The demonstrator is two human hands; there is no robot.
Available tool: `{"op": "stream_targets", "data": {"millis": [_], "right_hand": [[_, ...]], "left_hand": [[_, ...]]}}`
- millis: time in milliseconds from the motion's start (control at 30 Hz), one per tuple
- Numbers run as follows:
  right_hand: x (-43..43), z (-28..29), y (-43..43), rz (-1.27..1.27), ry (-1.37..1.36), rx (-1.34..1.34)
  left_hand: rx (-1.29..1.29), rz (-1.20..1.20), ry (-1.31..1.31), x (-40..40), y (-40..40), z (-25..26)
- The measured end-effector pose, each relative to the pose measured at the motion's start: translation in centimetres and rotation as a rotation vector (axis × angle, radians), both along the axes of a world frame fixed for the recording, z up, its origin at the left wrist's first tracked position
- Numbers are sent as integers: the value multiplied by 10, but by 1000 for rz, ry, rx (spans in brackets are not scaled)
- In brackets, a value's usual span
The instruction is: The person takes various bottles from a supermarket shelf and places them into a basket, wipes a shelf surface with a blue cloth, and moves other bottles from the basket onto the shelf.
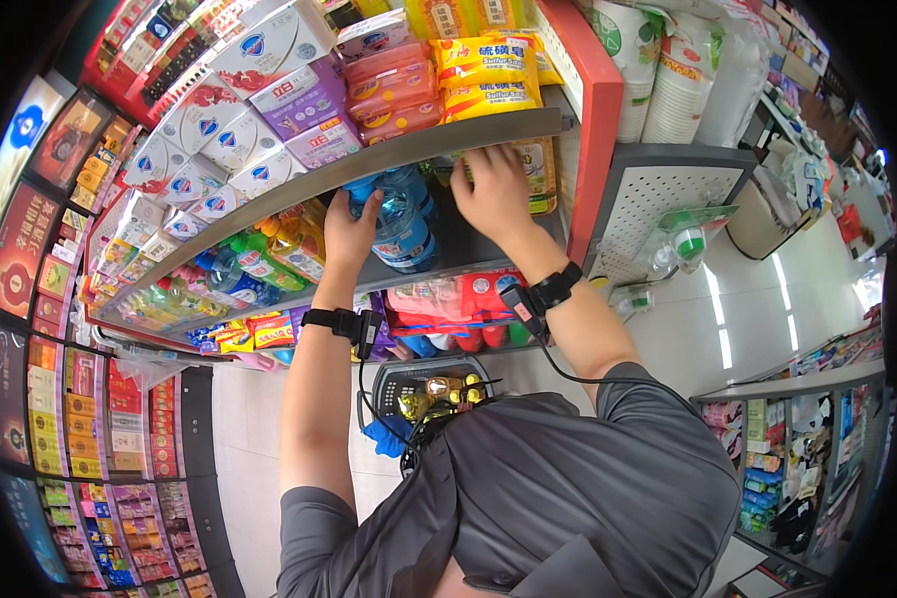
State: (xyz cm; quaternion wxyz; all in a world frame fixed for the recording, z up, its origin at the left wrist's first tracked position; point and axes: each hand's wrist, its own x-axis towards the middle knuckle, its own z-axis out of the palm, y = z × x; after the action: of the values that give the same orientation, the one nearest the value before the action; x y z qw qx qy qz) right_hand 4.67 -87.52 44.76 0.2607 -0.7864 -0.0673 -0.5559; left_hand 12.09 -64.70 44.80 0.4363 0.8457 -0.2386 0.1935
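My left hand (351,228) has its thumb and fingers around the blue cap of a clear plastic bottle (362,187) on the middle shelf. Right beside it stands another bottle of blue liquid with a blue label (404,243), with more blue bottles behind. My right hand (493,193) reaches in under the upper shelf's metal edge (448,142), palm down. Its fingertips lie at a dark green package (445,166), partly hidden, and whether they grip it is unclear. Just right of that hand is a yellow-and-green pack (542,176).
Soap boxes (299,101) and yellow sulfur soap packs (489,67) fill the upper shelf. Bottles of coloured liquid (265,261) stand to the left. A red shelf post (598,112) borders the right side. Below, a dark plastic basket (392,381) holding bottles rests near my body.
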Motion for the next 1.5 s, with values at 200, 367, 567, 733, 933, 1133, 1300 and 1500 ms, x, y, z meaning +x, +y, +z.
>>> {"op": "stream_targets", "data": {"millis": [200,367,567,733,933,1133,1300,1500], "right_hand": [[6,-18,54,334,273,144],[33,18,89,254,179,-19],[63,33,101,301,396,-293],[70,37,107,247,367,-352],[93,48,111,302,781,-416],[107,24,104,281,549,-436],[59,42,109,182,567,-519],[6,27,120,69,358,-498]], "left_hand": [[7,28,-37,-4,6,0],[21,16,-121,7,16,-6],[-22,-17,5,4,21,-5],[-47,-40,-23,7,25,-14],[-72,-74,-49,10,30,-17],[-11,-183,130,3,41,-15],[-31,-251,90,-21,56,-15],[-40,-237,16,-58,92,-29]]}}
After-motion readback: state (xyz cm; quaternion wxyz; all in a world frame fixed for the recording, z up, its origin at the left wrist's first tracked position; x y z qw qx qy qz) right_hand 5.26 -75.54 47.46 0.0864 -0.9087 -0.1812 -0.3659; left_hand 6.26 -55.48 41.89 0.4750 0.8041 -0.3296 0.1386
